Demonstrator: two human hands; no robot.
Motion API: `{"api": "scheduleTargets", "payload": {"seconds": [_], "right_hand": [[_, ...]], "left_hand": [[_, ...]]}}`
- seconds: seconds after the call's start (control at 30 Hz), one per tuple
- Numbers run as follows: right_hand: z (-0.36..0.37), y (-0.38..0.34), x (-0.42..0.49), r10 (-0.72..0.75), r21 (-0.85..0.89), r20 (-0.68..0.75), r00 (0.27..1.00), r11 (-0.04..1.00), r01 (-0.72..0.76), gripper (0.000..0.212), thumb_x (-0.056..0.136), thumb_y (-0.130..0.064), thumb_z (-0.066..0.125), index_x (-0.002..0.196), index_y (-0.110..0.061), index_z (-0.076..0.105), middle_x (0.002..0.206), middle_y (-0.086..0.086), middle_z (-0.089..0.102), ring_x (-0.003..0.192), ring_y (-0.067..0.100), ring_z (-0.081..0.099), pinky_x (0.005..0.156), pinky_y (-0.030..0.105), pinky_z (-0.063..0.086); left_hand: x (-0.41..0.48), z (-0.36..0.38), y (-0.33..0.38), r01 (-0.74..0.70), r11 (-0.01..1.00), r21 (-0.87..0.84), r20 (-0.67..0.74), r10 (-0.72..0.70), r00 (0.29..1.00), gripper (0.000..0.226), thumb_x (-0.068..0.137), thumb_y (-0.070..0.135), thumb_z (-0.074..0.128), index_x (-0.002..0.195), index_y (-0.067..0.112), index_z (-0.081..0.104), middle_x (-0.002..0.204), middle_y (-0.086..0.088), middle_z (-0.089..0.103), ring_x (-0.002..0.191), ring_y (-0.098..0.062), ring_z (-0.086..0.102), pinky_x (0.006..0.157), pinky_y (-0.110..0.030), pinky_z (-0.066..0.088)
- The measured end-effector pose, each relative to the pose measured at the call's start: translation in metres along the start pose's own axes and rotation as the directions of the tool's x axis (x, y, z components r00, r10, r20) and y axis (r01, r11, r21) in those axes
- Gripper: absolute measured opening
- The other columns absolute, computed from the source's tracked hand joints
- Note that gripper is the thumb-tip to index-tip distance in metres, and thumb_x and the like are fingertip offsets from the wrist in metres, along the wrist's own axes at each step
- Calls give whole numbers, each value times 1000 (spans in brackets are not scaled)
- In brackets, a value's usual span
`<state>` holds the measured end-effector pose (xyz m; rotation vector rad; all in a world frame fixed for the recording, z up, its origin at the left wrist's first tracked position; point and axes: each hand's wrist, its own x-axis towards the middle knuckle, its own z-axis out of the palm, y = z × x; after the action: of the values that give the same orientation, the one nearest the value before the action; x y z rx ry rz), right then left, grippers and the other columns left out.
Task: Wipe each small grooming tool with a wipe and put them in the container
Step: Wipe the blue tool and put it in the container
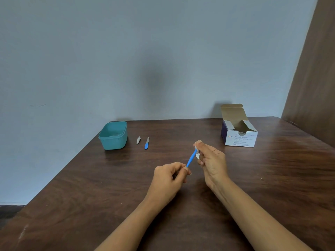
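My left hand [170, 175] pinches the lower end of a slim blue grooming tool [191, 159] above the middle of the table. My right hand [211, 160] grips a small white wipe [197, 155] folded round the tool's upper end, which is hidden. A teal plastic container [113, 135] stands open at the table's far left edge. Just right of it lie a silver nail clipper [138, 140] and a blue-handled nail file [146, 143], both flat on the wood.
An open white and purple box of alcohol swabs [239, 134] sits at the far right of the brown wooden table [90, 196]. A grey wall runs behind the table, and a brown wooden panel [313, 78] stands at the right.
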<state>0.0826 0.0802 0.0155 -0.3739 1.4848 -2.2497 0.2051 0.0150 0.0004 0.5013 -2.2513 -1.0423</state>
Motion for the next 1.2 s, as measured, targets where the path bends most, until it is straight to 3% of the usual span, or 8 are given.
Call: {"api": "scheduleTargets", "payload": {"seconds": [0.1, 0.27, 0.47, 0.6, 0.77, 0.93, 1.1, 1.2], "right_hand": [[-3, -1, 4, 49, 79, 100, 994, 995, -57, 15, 90, -14, 62, 85, -3, 71, 56, -3, 53, 42, 4, 39, 47, 17, 35], [-6, -4, 11, 169, 202, 290, 942, 951, -233, 16, 94, -2, 51, 102, 6, 63, 51, -6, 58, 42, 4, 33, 45, 15, 34], [-3, -2, 7, 96, 172, 160, 982, 977, -123, 6, 81, 0, 68, 87, 3, 70, 73, 7, 69, 40, 3, 41, 42, 15, 36], [-3, -1, 5, 92, 119, 89, 992, 988, -102, 9, 78, -9, 74, 82, -2, 71, 60, -1, 63, 44, 4, 37, 44, 16, 36], [-3, -1, 3, 35, 33, 121, 992, 999, -39, 19, 71, -28, 76, 80, -12, 75, 67, -5, 64, 52, 5, 37, 52, 19, 36], [-2, -4, 1, 48, 51, 224, 973, 997, -61, 12, 85, -17, 66, 93, -13, 74, 82, 0, 71, 57, 3, 44, 52, 15, 38], [-4, -5, 2, 88, -11, 197, 976, 996, -88, 12, 82, -10, 71, 92, -7, 75, 72, -4, 70, 57, 5, 42, 50, 15, 36], [-5, -4, 3, 86, -83, 169, 982, 994, -73, 7, 79, -14, 74, 85, -11, 76, 68, -1, 61, 56, 6, 41, 49, 16, 35]], "left_hand": [[0, -1, 0, 24, 999, -48, -11, -25, 1000, 20, 92, 14, 56, 81, 18, 73, 63, -1, 67, 55, -2, 58, 60, -21, 50], [-1, -3, -1, 35, 998, -57, -5, -35, 999, 20, 92, 14, 56, 81, 18, 72, 61, 2, 65, 53, -1, 57, 58, -16, 49], [-1, -2, -2, 27, 1000, -15, -11, -27, 1000, 19, 92, 16, 57, 81, 19, 72, 61, 2, 66, 55, -8, 59, 57, -13, 47], [0, -2, -1, 21, 1000, -1, -14, -21, 1000, 18, 93, 16, 57, 84, 18, 73, 64, -1, 68, 57, -5, 59, 58, -13, 47], [1, -2, -2, 9, 1000, -24, -40, -10, 999, 19, 92, 15, 56, 83, 17, 72, 64, -3, 67, 55, -4, 57, 60, -20, 50], [3, -4, -2, 13, 999, -43, -96, -17, 995, 20, 92, 14, 57, 80, 17, 72, 61, 0, 64, 52, -2, 55, 57, -16, 47], [3, -2, -5, 11, 1000, -10, -74, -12, 997, 18, 92, 15, 57, 81, 17, 72, 60, 0, 65, 53, -8, 57, 60, -22, 50], [2, -1, -6, -27, 998, 63, -66, 32, 997, 18, 91, 15, 58, 80, 16, 72, 56, 6, 63, 53, -8, 57, 55, -12, 44]]}}
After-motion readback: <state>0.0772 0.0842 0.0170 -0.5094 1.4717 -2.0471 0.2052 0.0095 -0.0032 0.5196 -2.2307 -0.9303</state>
